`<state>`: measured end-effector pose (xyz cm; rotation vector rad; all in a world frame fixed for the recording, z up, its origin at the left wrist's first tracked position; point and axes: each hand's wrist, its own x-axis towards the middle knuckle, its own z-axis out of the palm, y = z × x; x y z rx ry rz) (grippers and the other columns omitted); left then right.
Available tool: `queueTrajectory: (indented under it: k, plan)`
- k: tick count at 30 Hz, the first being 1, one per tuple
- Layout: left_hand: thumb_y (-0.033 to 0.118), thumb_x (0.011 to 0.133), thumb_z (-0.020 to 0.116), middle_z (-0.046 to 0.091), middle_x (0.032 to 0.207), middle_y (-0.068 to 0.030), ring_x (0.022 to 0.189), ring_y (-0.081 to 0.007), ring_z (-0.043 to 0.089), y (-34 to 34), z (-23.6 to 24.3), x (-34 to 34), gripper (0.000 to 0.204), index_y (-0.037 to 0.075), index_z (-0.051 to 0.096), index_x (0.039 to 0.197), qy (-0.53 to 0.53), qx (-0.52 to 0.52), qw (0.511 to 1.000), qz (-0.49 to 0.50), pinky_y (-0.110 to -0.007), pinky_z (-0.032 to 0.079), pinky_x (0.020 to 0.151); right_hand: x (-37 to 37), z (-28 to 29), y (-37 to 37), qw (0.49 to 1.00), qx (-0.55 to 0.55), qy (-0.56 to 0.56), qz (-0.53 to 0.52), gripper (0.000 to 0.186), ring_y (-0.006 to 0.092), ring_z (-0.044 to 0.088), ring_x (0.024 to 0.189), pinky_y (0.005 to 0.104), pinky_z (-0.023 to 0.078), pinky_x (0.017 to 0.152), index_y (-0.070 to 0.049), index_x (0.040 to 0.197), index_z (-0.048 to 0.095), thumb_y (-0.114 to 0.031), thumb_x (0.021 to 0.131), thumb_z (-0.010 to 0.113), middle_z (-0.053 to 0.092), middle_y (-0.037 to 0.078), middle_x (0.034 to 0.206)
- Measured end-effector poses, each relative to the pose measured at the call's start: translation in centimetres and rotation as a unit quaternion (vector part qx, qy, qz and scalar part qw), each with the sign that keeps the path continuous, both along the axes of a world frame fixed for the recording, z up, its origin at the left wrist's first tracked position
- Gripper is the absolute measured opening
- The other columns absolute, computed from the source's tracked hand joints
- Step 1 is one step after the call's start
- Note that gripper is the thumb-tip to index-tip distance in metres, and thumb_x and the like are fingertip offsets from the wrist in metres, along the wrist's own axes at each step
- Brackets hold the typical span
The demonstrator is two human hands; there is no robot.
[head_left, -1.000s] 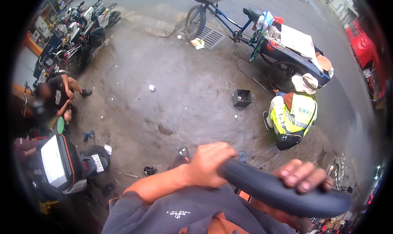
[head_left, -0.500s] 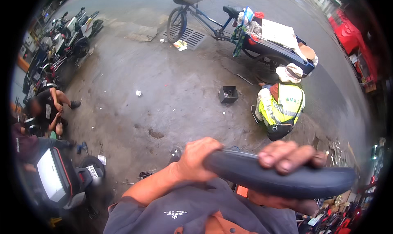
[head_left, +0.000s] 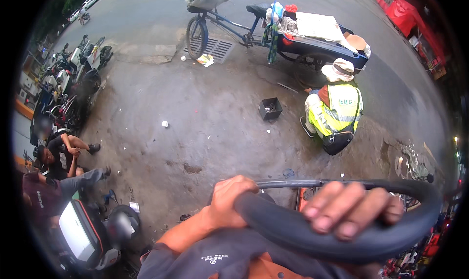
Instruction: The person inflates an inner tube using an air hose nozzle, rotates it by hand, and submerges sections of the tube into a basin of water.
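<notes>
A smooth black rubber inner tube (head_left: pixel 288 232), rounded and puffed out, is held up close in front of my chest. My left hand (head_left: pixel 229 201) is closed round its left end. Over the near side curl the fingers of my right hand (head_left: pixel 349 208), pressed on the rubber, while the thumb and palm are hidden. The tube's far side shows as a thin dark band running to the right. Through the ring's opening an orange-edged object (head_left: pixel 305 196) is partly seen.
Ahead, a person in a yellow reflective vest (head_left: pixel 339 110) squats beside a blue cargo tricycle (head_left: pixel 317 47). A black square bin (head_left: pixel 270 109) stands near them. At left are seated people (head_left: pixel 66 152), parked motorbikes (head_left: pixel 73 83) and a scooter with a white-topped box (head_left: pixel 78 230).
The tube has tipped and turned so that its ring opening now shows, where before only one thick side faced me. Both hands remain on it. The view has shifted slightly.
</notes>
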<state>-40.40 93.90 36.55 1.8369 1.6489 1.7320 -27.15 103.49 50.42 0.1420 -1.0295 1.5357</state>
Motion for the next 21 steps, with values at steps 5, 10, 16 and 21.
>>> queueTrajectory:
  k: [5, 10, 16, 21]
  plan:
    - [0.007, 0.066, 0.075, 0.065, 0.082, -0.0159, 0.066, -0.0301, 0.066, 0.5, 0.5, 0.8, 0.034, -0.004, 0.062, 0.095, -0.007, 0.012, 1.0, -0.021, -0.035, 0.053, 0.061, 1.8, 0.1, 2.1, 0.99, 0.108, -0.064, 0.068, 0.062, 0.0317, 0.063, 0.086, 0.052, 0.054, 0.075, -0.01, 0.139, 0.042, -0.039, 0.091, 0.068, 0.059, 0.009, 0.095]
    - [0.017, 0.069, 0.088, 0.066, 0.081, -0.0127, 0.071, -0.0268, 0.068, 1.0, 0.8, 0.7, 0.046, -0.003, 0.061, 0.099, 0.001, 0.024, 0.998, -0.062, -0.035, 0.055, 0.061, 3.9, -1.8, 3.0, 0.988, 0.113, -0.019, 0.108, 0.068, 0.0353, 0.065, 0.091, 0.0505, 0.055, 0.08, -0.01, 0.144, 0.043, -0.048, 0.093, 0.066, 0.062, 0.01, 0.097]
    - [0.008, 0.067, 0.075, 0.065, 0.08, -0.0149, 0.065, -0.0293, 0.066, 2.9, 0.2, 0.9, 0.031, -0.004, 0.062, 0.093, -0.001, -0.019, 0.999, -0.033, -0.035, 0.054, 0.059, 4.3, -1.5, 4.2, 0.989, 0.109, -0.049, 0.091, 0.065, 0.0358, 0.065, 0.095, 0.0499, 0.055, 0.083, -0.008, 0.142, 0.045, -0.045, 0.094, 0.066, 0.062, 0.01, 0.101]
    - [0.012, 0.069, 0.074, 0.066, 0.082, -0.015, 0.069, -0.0293, 0.067, 3.2, -0.1, 1.0, 0.032, -0.005, 0.062, 0.094, -0.014, 0.047, 0.997, -0.056, -0.036, 0.055, 0.061, 3.7, -1.5, 5.2, 0.988, 0.063, -0.031, 0.135, 0.067, 0.0363, 0.064, 0.1, 0.0491, 0.054, 0.085, -0.008, 0.145, 0.045, -0.042, 0.092, 0.07, 0.062, 0.011, 0.106]
